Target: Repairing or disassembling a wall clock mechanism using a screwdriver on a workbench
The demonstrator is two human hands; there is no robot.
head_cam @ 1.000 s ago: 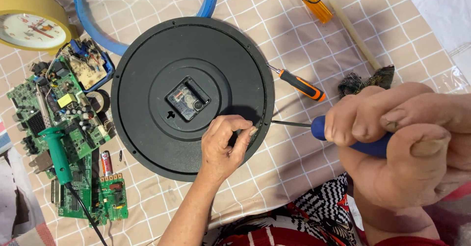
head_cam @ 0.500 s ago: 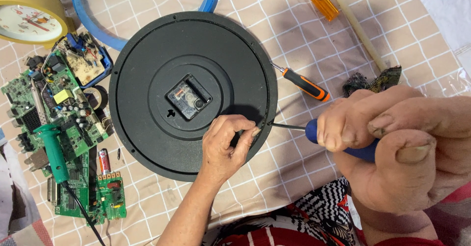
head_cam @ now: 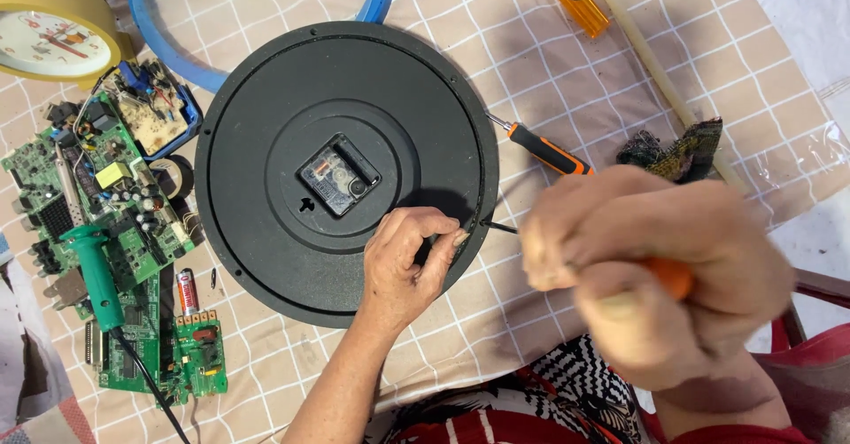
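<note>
Black clock back point(head_cam: 345, 174) lies face-down mid-desk. Your left hand point(head_cam: 409, 262) pinches its rim at the lower right; right hand point(head_cam: 651, 267) is clenched on a screwdriver point(head_cam: 675, 276), tip at the rim. Keep the shaft square & press firmly.

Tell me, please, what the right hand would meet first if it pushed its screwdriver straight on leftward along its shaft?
Most likely the rim of the black clock back, right by the left hand's fingertips; the right hand is blurred, so depth is unclear.
</note>
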